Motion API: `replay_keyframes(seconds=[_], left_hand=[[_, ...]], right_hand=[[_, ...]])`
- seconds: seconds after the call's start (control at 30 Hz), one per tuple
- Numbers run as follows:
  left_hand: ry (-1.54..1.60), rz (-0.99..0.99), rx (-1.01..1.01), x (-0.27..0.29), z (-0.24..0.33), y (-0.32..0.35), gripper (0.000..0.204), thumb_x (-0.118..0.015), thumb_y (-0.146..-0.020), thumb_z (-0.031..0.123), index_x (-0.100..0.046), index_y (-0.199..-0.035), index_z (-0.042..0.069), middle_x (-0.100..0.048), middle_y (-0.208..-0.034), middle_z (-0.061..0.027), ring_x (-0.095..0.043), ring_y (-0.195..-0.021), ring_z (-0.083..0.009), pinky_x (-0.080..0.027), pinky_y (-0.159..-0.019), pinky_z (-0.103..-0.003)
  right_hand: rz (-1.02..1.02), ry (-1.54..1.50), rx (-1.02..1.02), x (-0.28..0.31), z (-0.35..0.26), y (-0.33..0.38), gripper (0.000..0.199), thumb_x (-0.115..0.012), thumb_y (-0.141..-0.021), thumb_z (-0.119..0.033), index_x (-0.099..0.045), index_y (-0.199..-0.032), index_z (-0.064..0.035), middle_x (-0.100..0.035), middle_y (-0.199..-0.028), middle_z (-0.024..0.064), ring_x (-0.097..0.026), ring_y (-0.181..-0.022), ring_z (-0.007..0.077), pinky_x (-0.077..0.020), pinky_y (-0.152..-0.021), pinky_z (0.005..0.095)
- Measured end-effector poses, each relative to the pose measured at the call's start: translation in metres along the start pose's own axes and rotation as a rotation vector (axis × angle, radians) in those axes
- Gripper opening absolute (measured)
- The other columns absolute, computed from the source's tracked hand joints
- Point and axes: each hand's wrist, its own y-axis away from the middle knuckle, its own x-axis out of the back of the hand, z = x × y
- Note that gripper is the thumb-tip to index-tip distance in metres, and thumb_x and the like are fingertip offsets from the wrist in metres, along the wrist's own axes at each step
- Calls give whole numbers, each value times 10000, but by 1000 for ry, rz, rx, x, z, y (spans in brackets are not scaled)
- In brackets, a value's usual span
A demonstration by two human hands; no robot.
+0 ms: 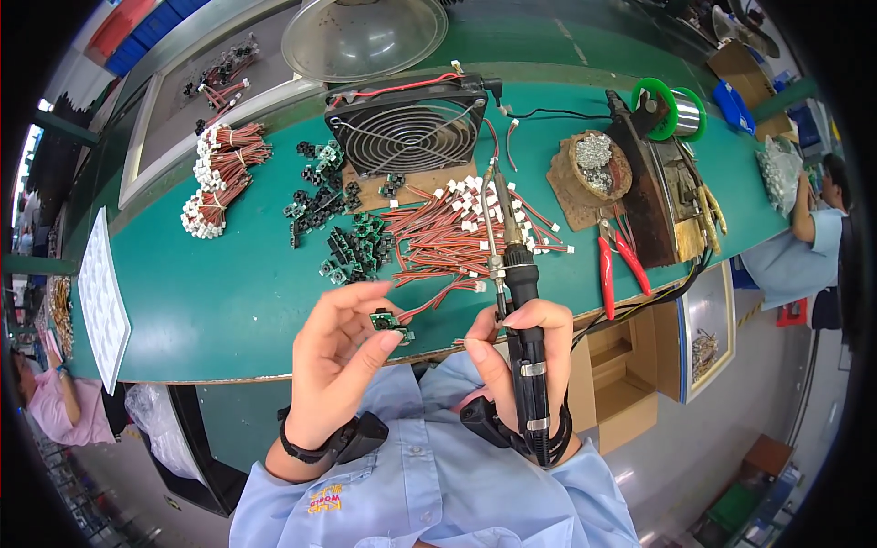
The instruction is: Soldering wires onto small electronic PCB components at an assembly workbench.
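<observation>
My left hand (pixel 331 365) pinches a small green circuit board (pixel 385 321) between thumb and fingers, near the front edge of the bench. Red and black wires with a white plug (pixel 479 286) run from this board to the right; how they join it is too small to tell. In my right hand (pixel 546 340) is a soldering iron (pixel 522 274), held upright with its tip pointing away from me. A thin metal tube (pixel 489 219) is fixed alongside it. Beyond my hands lie a heap of red-and-black wire leads (pixel 434 239) and small green boards with black parts (pixel 354 248).
A black fan (pixel 409 128) stands at the back of the green bench (pixel 210 310). To the right are red-handled pliers (pixel 621 265), a round dish with metal shavings (pixel 598 164) and a green solder spool (pixel 681 111). Bundled leads (pixel 219 178) and a white tray (pixel 102 301) lie left.
</observation>
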Motion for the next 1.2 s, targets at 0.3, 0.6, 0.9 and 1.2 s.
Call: replay_keyframes(seconds=[0.3, 0.6, 0.9, 1.2], left_hand=[[243, -181, 127, 4, 1, -4, 266, -566, -877, 63, -517, -1127, -13, -575, -1008, -54, -535, -903, -110, -435, -779, -250], [531, -237, 296, 7, -6, -6, 280, -563, -888, 116, -521, -1133, -11, -580, -1040, -71, -532, -929, -114, -438, -776, -257], [715, -314, 281, 6, -17, -4, 305, -550, -893, 113, -506, -1167, -13, -577, -1053, -80, -534, -950, -139, -418, -837, -277], [752, -335, 305, 5, -18, -5, 309, -529, -903, 118, -490, -1170, -32, -553, -1100, -89, -513, -995, -147, -405, -864, -288]], right_hand=[[-60, 30, 126, -6, -9, -10, 404, -644, -760, 48, -354, -1012, -76, -542, -817, 126, -543, -694, 141, -448, -643, 275], [-113, 86, 161, -10, -11, -9, 392, -648, -756, 46, -355, -988, -74, -552, -788, 114, -562, -678, 151, -449, -667, 279], [-141, 189, 254, -11, -19, -9, 392, -659, -752, 44, -371, -990, -74, -589, -771, 103, -595, -681, 163, -432, -748, 303], [23, 110, 246, -18, -16, -6, 393, -753, -644, -4, -524, -942, -121, -631, -785, -24, -559, -604, 130, -326, -778, 364]])
